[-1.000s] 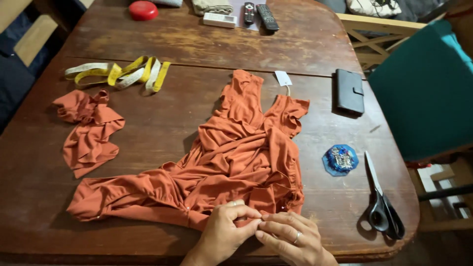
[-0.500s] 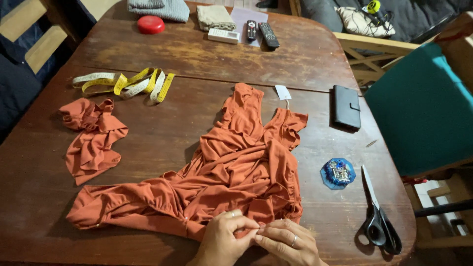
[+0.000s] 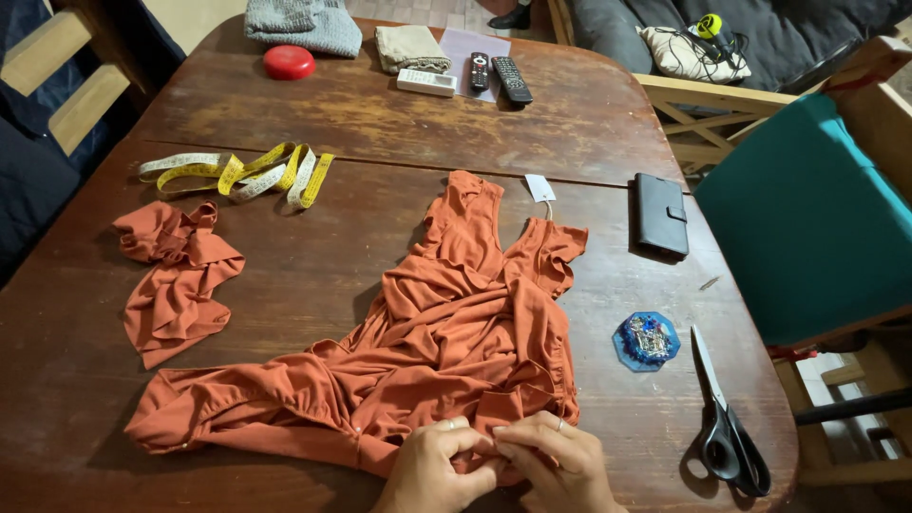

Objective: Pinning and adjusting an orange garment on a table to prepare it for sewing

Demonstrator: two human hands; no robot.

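We pinch the hem of the rust-orange dress at the near table edge.

Our left hand (image 3: 439, 465) and right hand (image 3: 556, 463) stay closed, fingertips together, on the fabric of the dress (image 3: 446, 342); since a second ago they have barely shifted, so the hem work continues. Right of the dress lie a blue pin box (image 3: 647, 339) and scissors (image 3: 727, 427); left, an orange scrap (image 3: 176, 280) and tape measure (image 3: 242, 174).
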